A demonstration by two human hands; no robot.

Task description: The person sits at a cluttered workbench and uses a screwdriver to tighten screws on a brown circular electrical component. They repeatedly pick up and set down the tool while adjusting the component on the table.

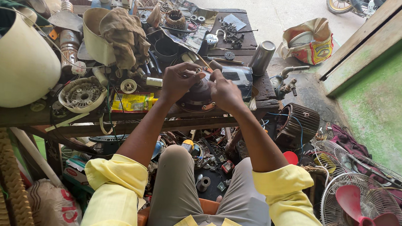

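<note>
A dark round motor winding with copper-coloured wire (196,97) rests on the front of a wooden workbench (128,121). Both my hands are on it. My left hand (178,80) curls over its top left and pinches something small near its upper edge. On the winding's right side my right hand (225,92) grips, fingers closed, beside a wooden-handled tool (204,63) lying just behind. Which small part my fingertips pinch is too small to tell.
The bench is crowded: a white fan motor housing (83,95), a yellow packet (132,102), a rag over a pot (123,33), a steel tumbler (262,57), loose screws (231,34). A red-bladed fan in a wire guard (362,216) and a ribbed motor (298,125) sit at right.
</note>
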